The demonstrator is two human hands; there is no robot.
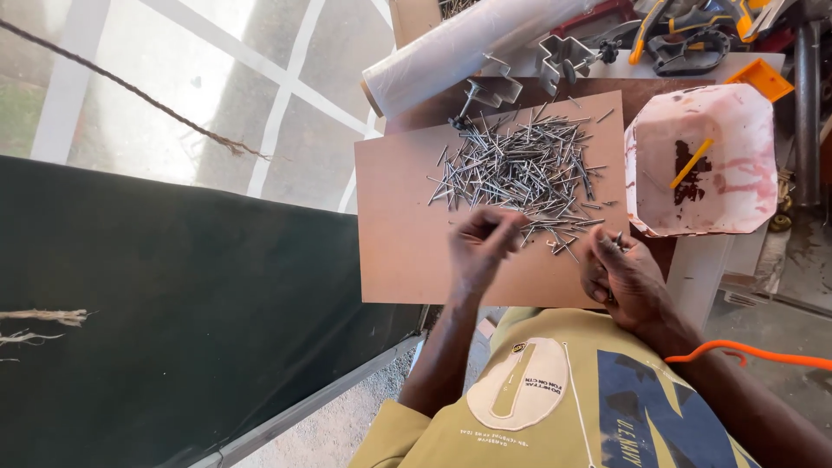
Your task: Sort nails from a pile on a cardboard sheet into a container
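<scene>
A pile of several grey steel nails lies spread on a brown board. My left hand hovers at the near edge of the pile, blurred, with its fingers pinched on what looks like a thin nail. My right hand rests at the board's right near corner, closed around a small bunch of nails whose tips stick up from the fist. The two hands are about a hand's width apart.
A pink-stained white bucket holding a yellow stick stands right of the board. Behind the board are a roll of clear film, metal brackets and tools. Dark green sheeting hangs to the left, and an orange cord crosses my right arm.
</scene>
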